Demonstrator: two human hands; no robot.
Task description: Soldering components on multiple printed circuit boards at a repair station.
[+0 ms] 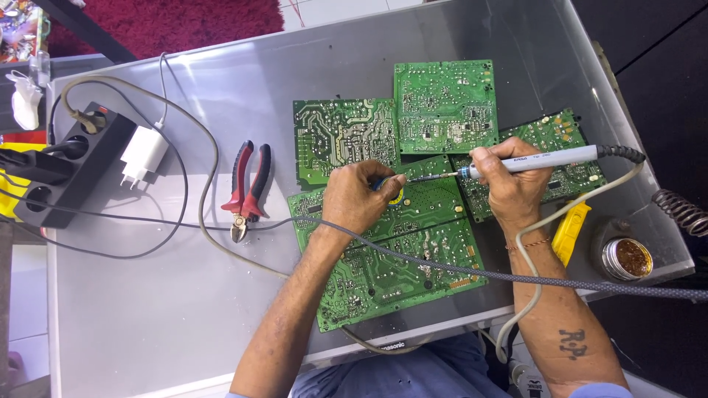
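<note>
Soldering iron point(531, 159) clamped in right hand point(509, 188) fingers; left hand point(359, 197) fingers pinch small round part point(392, 189) on circuit board point(391, 250). Risk: hot tip burns nearby fingertips.

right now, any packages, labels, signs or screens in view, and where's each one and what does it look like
Colourful printed package: far top-left corner, off the table, partly cut off, red, yellow and green.
Printed marking on the soldering iron: small dark strip along the grey-white handle held in the right hand.
Logo strip: near table edge, small dark print on white.
No screens or signs.

Colourful printed package point(18, 29), top-left corner
</note>
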